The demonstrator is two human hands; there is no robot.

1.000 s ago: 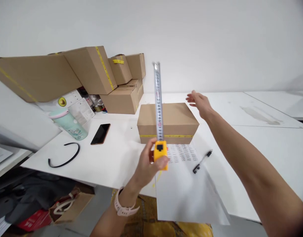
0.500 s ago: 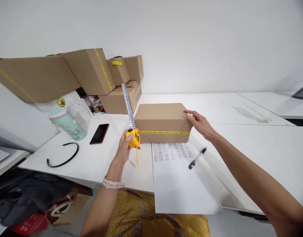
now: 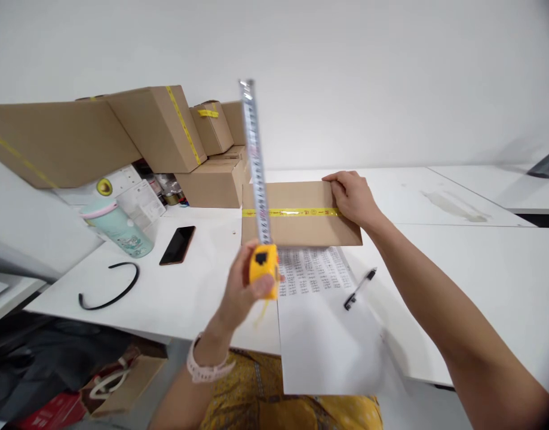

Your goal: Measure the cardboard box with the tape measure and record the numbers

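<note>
White table [image 3: 198,298]. Brown cardboard box [image 3: 301,230], yellow-taped, at our twelve o'clock: our right hand [image 3: 357,200], fingers clamped on its two-o'clock corner. Yellow tape measure [image 3: 267,267], blade extended, at the box's seven o'clock: our left hand [image 3: 241,288], fingers wrapped round it.

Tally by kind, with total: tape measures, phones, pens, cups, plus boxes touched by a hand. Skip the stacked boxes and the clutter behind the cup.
Tape measure, in left hand: 1
Box, at right hand: 1
Phone: 1
Pen: 1
Cup: 1
Total: 5
</note>
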